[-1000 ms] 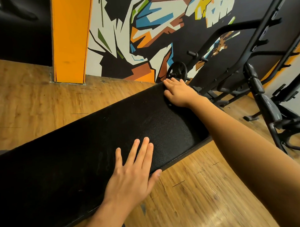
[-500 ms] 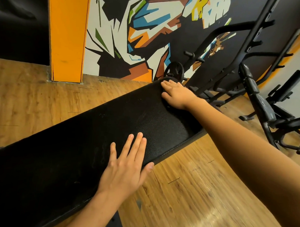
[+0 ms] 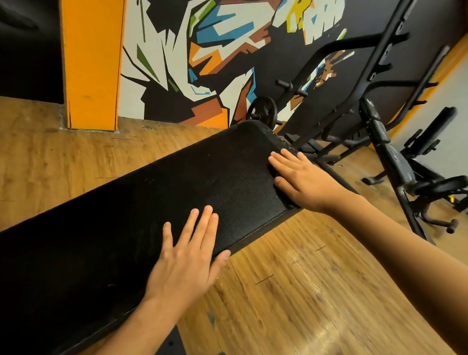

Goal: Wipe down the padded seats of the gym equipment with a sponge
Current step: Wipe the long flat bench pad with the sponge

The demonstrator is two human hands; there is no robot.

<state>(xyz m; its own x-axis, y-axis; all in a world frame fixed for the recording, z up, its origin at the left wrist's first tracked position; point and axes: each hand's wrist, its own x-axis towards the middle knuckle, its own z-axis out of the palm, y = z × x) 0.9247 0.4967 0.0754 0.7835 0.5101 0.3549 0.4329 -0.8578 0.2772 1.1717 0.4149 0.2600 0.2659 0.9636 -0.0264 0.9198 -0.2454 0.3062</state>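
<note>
A long black padded bench seat (image 3: 154, 206) runs from lower left to the middle of the head view. My left hand (image 3: 188, 261) lies flat on its near edge, fingers straight, thumb over the side. At the seat's far end my right hand (image 3: 304, 179) rests flat, fingers straight and pointing left. A small dark shape shows under its palm at the seat's corner; I cannot tell whether it is a sponge. No sponge is plainly in view.
Wooden floor (image 3: 298, 294) surrounds the bench. A black rack with a weight plate (image 3: 261, 112) stands just beyond the seat's end, and another padded bench (image 3: 385, 148) stands to the right. An orange pillar (image 3: 91, 62) and a painted wall lie behind.
My right hand has slid along the seat's end from the far corner toward the near corner. My left hand has stayed put.
</note>
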